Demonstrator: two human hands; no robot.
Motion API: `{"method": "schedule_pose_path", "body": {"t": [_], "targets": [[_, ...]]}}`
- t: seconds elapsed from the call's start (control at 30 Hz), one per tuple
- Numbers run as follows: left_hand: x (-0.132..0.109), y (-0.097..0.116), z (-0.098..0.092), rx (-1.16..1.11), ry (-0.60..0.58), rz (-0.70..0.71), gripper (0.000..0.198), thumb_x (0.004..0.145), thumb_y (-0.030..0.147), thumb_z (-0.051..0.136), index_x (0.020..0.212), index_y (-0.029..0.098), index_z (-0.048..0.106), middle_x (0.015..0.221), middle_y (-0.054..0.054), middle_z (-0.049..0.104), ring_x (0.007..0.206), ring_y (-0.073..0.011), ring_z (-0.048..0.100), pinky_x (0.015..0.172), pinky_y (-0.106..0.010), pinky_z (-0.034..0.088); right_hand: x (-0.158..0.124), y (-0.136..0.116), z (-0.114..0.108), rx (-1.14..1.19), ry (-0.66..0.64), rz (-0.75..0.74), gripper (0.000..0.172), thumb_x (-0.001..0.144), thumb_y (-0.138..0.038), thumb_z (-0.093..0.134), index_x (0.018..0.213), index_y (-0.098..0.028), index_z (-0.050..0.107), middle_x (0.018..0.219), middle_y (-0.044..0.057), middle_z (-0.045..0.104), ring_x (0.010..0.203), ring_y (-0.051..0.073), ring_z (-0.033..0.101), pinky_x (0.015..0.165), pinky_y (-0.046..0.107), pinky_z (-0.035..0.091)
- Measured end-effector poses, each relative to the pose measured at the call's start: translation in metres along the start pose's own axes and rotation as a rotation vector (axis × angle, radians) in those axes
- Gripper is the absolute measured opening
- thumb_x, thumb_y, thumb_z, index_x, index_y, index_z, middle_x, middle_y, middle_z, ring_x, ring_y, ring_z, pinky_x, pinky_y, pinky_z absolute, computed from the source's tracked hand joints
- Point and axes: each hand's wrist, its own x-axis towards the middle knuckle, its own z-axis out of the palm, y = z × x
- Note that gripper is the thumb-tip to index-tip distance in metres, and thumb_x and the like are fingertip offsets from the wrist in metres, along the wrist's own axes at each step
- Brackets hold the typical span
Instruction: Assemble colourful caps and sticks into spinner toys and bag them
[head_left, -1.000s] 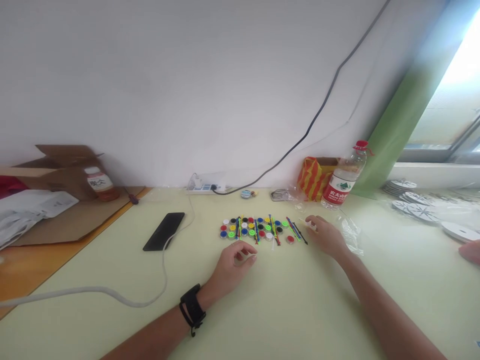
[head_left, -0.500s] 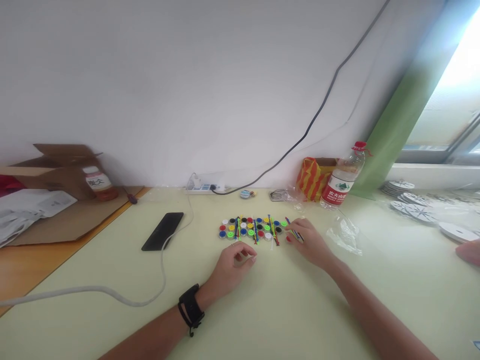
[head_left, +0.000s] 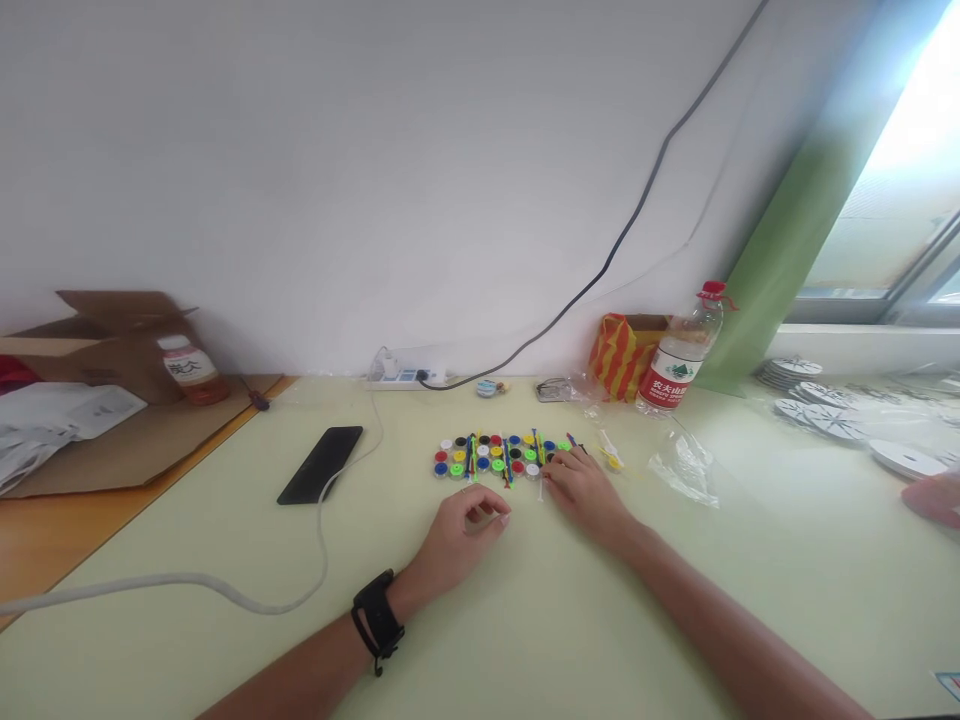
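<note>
Small round pieces with coloured tops stand in rows near the middle of the table. Between them lie bundles of thin coloured plastic sticks. My right hand reaches in at the right end of the rows, its fingers bent together and pressed down by the sticks there. Whatever is under its fingertips is hidden. Just in front of the rows rests my left hand, fingers curled, thumb and index meeting in a pinch. I cannot see what that pinch contains, if anything. White sticks with a yellow piece lie right of my right hand.
A black phone and a white cable lie on the left. Along the wall are a power strip, a striped bag and a large bottle. Crumpled clear plastic and stacked white discs are at right.
My right hand has moved left, from beside the right end of the rows onto the sticks there, uncovering the white and yellow pieces. My left hand has stayed nearly still.
</note>
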Motion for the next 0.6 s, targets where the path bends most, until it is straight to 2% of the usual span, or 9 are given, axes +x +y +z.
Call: {"method": "schedule_pose_path", "body": {"t": [0.17, 0.3, 0.47, 0.6], "targets": [[0.000, -0.001, 0.001, 0.000, 0.007, -0.012, 0.010, 0.088, 0.030, 0.065, 0.087, 0.023, 0.071, 0.091, -0.003, 0.073, 0.081, -0.0194, 0.063, 0.074, -0.031, 0.051, 0.002, -0.004, -0.003, 0.047, -0.013, 0.014, 0.019, 0.095, -0.019, 0.049, 0.092, -0.024, 0.066, 0.098, 0.007, 0.067, 0.097, 0.026, 0.058, 0.087, 0.045, 0.049], [0.000, -0.001, 0.001, 0.004, -0.001, -0.013, 0.009, 0.089, 0.028, 0.064, 0.088, 0.023, 0.070, 0.092, -0.003, 0.073, 0.083, -0.0191, 0.063, 0.075, -0.031, 0.050, 0.002, -0.007, -0.007, 0.168, 0.009, 0.027, 0.017, 0.096, -0.021, 0.047, 0.090, -0.023, 0.063, 0.097, 0.007, 0.066, 0.095, 0.025, 0.058, 0.088, 0.044, 0.048], [0.000, -0.002, 0.001, 0.006, -0.007, -0.014, 0.009, 0.089, 0.028, 0.064, 0.087, 0.022, 0.070, 0.092, -0.003, 0.072, 0.082, -0.0193, 0.063, 0.076, -0.032, 0.050, 0.006, -0.006, -0.013, 0.396, 0.064, 0.175, 0.021, 0.097, -0.037, 0.051, 0.087, -0.023, 0.063, 0.093, 0.006, 0.066, 0.090, 0.023, 0.057, 0.073, 0.035, 0.049], [0.000, -0.003, 0.001, 0.006, -0.008, -0.011, 0.008, 0.088, 0.028, 0.064, 0.088, 0.022, 0.070, 0.092, -0.003, 0.072, 0.082, -0.0190, 0.063, 0.076, -0.031, 0.050, 0.009, -0.001, -0.019, 0.555, 0.054, 0.307, 0.033, 0.093, -0.052, 0.055, 0.085, -0.021, 0.065, 0.080, 0.002, 0.064, 0.065, 0.016, 0.050, 0.059, 0.029, 0.044]]}}
